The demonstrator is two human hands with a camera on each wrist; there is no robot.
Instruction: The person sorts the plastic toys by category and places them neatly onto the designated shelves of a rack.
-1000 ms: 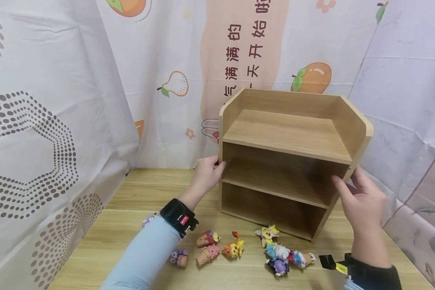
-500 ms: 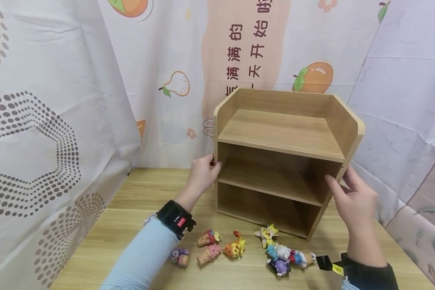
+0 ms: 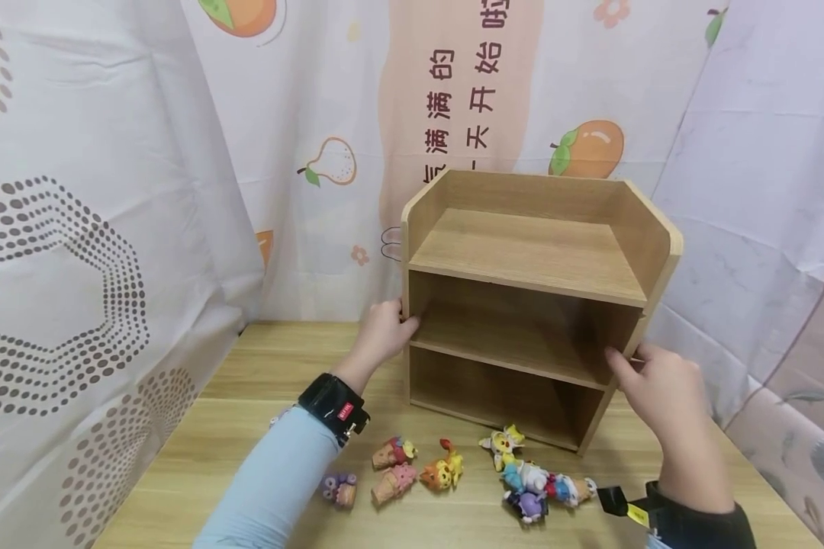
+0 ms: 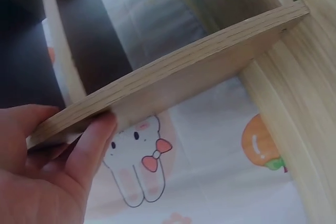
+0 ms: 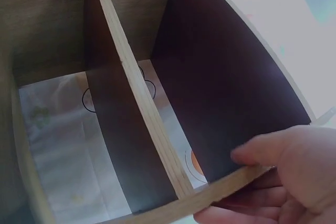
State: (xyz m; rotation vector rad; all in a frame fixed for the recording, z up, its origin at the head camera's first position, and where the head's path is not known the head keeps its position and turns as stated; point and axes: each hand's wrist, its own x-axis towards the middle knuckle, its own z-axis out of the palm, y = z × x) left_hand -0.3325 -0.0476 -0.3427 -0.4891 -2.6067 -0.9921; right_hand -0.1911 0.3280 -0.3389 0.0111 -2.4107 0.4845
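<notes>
A light wooden shelf unit (image 3: pixel 532 255) with three tiers stands on the wooden table (image 3: pixel 199 450), its open front facing me. My left hand (image 3: pixel 383 335) grips the unit's left side panel (image 4: pixel 173 90) at mid height, thumb in front. My right hand (image 3: pixel 655 385) grips the right side panel (image 5: pixel 231 182), thumb on the inner face. In front of the shelf lie several small toy figures (image 3: pixel 446 469), untouched.
Printed fabric curtains (image 3: pixel 96 191) hang close behind and on both sides of the table. More figures lie in a cluster at the front right (image 3: pixel 539 488) and one purple figure (image 3: pixel 339 489) by my left sleeve. The shelf has no back; fabric shows through it.
The shelf unit has shifted left and slightly toward me, with both hands moving along on its side panels. The toys stay where they were.
</notes>
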